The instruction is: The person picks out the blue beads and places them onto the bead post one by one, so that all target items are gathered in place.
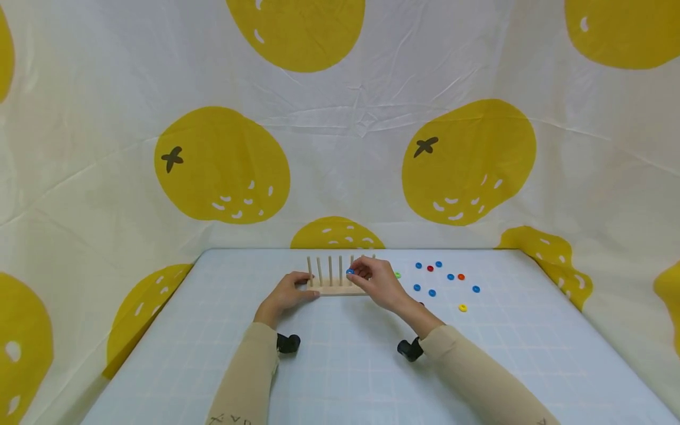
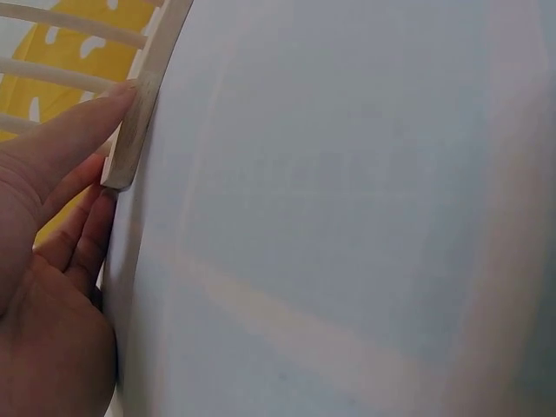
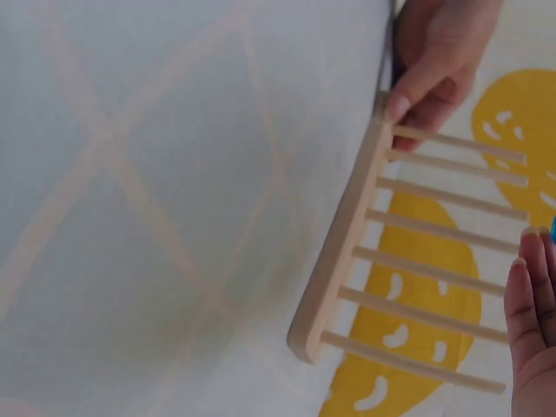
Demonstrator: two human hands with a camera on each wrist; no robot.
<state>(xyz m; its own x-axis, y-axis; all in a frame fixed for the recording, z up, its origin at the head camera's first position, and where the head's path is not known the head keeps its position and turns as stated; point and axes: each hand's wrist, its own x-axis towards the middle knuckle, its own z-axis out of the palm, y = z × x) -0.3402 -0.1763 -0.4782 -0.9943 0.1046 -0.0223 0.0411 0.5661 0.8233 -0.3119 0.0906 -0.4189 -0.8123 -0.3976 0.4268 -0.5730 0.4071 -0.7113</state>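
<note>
A pale wooden peg rack [image 1: 340,290] with a row of several upright rods stands toward the back of the table. My left hand [image 1: 289,291] grips its left end, thumb on the front of the base, as the left wrist view also shows at the base [image 2: 135,139]. Between thumb and fingertips, my right hand [image 1: 379,283] pinches a small blue ring [image 1: 350,271] near the upper part of the rods. In the right wrist view no ring shows on the rods; only a sliver of the blue ring [image 3: 553,230] appears at the edge.
Right of the rack lie several loose rings: blue rings [image 1: 432,293], an orange ring [image 1: 461,277], a red ring [image 1: 430,268], a yellow ring [image 1: 463,308] and a partly hidden green ring [image 1: 397,275]. A pale checked cloth [image 1: 350,378] covers the table. Behind hangs a fruit-print curtain [image 1: 345,165].
</note>
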